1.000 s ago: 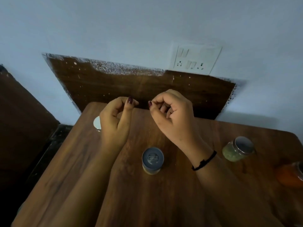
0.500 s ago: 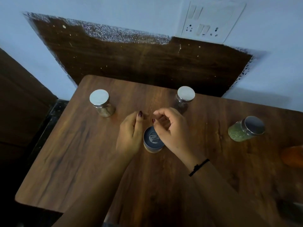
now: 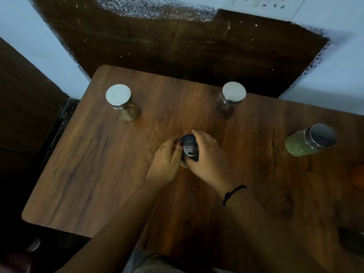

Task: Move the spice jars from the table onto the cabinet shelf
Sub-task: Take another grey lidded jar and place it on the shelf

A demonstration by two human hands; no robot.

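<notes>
A dark-lidded jar (image 3: 190, 147) stands in the middle of the wooden table (image 3: 98, 174). My left hand (image 3: 167, 162) grips its left side and my right hand (image 3: 208, 158) curls round its right side. A silver-lidded jar of tan spice (image 3: 122, 102) stands at the back left. A second silver-lidded jar with dark spice (image 3: 229, 99) stands at the back centre. To the right, a jar of green spice (image 3: 309, 140) also stands on the table. An orange jar (image 3: 357, 176) shows partly at the right edge.
A dark wooden panel (image 3: 177, 46) leans on the wall behind the table, with a white switch plate (image 3: 264, 4) above it. Dark furniture (image 3: 23, 99) stands to the left of the table.
Both hands came down from in front of the wall and closed round the dark-lidded jar. The view tilted down, bringing the two back jars into sight.
</notes>
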